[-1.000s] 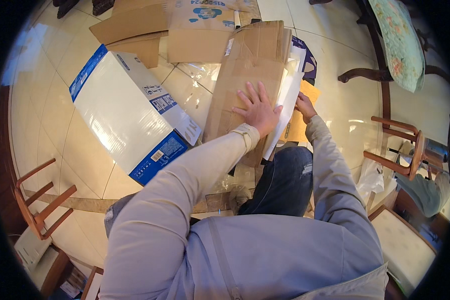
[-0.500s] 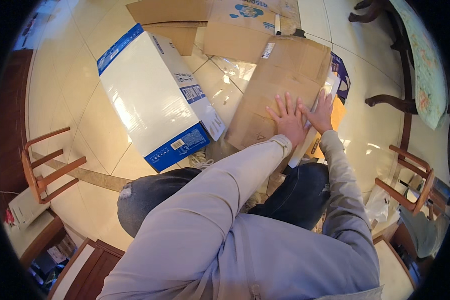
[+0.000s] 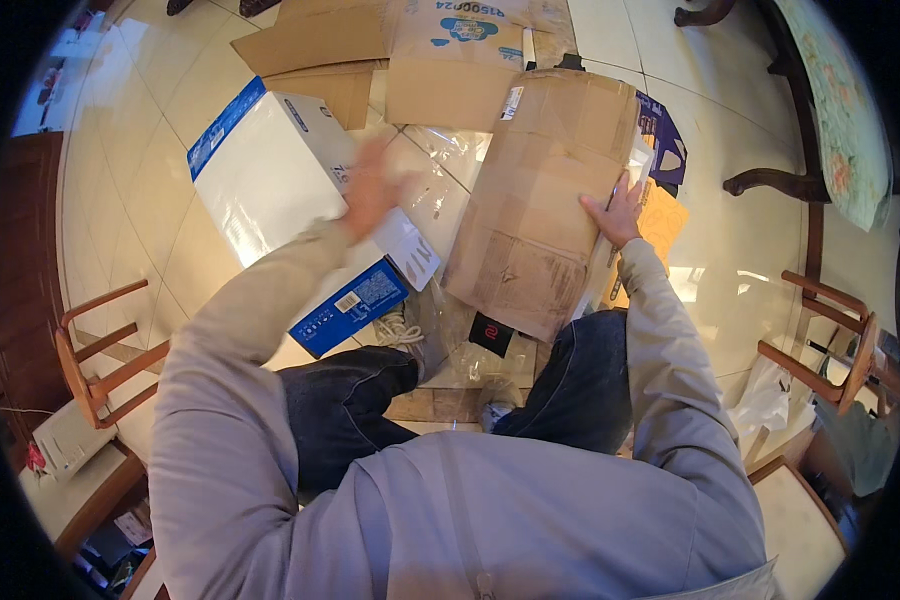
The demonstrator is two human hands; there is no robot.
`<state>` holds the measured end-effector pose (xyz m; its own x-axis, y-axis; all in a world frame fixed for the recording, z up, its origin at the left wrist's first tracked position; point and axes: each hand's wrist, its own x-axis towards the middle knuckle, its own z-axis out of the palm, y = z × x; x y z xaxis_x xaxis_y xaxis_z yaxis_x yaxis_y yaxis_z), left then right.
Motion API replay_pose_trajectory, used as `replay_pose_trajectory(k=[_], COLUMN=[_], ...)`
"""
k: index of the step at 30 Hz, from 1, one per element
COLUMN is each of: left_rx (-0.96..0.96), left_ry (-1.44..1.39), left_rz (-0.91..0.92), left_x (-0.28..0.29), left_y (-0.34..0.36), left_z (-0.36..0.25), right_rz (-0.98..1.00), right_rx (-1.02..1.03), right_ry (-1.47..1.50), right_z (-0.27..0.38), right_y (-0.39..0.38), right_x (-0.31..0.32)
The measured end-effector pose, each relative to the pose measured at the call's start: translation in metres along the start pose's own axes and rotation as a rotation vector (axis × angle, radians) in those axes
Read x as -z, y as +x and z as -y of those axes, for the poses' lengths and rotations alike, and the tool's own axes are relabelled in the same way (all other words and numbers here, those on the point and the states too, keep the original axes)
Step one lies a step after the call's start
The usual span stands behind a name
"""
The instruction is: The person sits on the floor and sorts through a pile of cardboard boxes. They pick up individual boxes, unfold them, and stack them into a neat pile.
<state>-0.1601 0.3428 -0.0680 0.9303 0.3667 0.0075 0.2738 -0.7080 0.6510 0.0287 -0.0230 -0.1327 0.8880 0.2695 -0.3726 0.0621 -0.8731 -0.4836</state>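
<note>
A worn brown cardboard box (image 3: pixel 540 180), pressed fairly flat, lies on a stack of flat cartons on the floor before me. My right hand (image 3: pixel 620 212) rests at its right edge, thumb spread from the stretched fingers, beside a white flat piece and a yellow-orange carton (image 3: pixel 660 225). Smeared by motion, my left hand (image 3: pixel 373 190) hovers over the right side of a white and blue box (image 3: pixel 265 180); its fingers cannot be made out, and I cannot tell whether it touches the box. A purple carton (image 3: pixel 665 145) sticks out at the stack's far right.
Flattened cardboard (image 3: pixel 455 90) spreads on the tiles at the far side. Clear plastic (image 3: pixel 460 345) and a small black piece (image 3: pixel 491 334) lie between my feet. Wooden chair frames (image 3: pixel 110 350) stand at both sides, and a cloth-covered table (image 3: pixel 840 150) is at the far right.
My left hand has lifted off the brown cardboard box and swung left to the white and blue box. My right hand has stayed at the brown box's right edge.
</note>
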Motion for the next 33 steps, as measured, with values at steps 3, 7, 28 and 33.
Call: replay_pose_trajectory(k=[3, 7, 28, 33], left_rx=[0.131, 0.724, 0.713, 0.828], left_ry=[0.518, -0.786, -1.119, -0.54], left_rz=[-0.494, -0.333, -0.106, -0.327], left_x=[0.096, 0.135, 0.074, 0.017], left_y=[-0.039, -0.149, -0.09, -0.062], left_z=[0.126, 0.205, 0.153, 0.162], right_rz=[0.025, 0.059, 0.051, 0.028], right_rx=[-0.013, -0.007, 0.079, 0.147], right_ry=[-0.011, -0.026, -0.024, -0.04], right_z=[0.004, 0.005, 0.0, -0.009], right_y=[-0.001, 0.001, 0.003, 0.008], right_x=[-0.005, -0.006, 0.002, -0.003])
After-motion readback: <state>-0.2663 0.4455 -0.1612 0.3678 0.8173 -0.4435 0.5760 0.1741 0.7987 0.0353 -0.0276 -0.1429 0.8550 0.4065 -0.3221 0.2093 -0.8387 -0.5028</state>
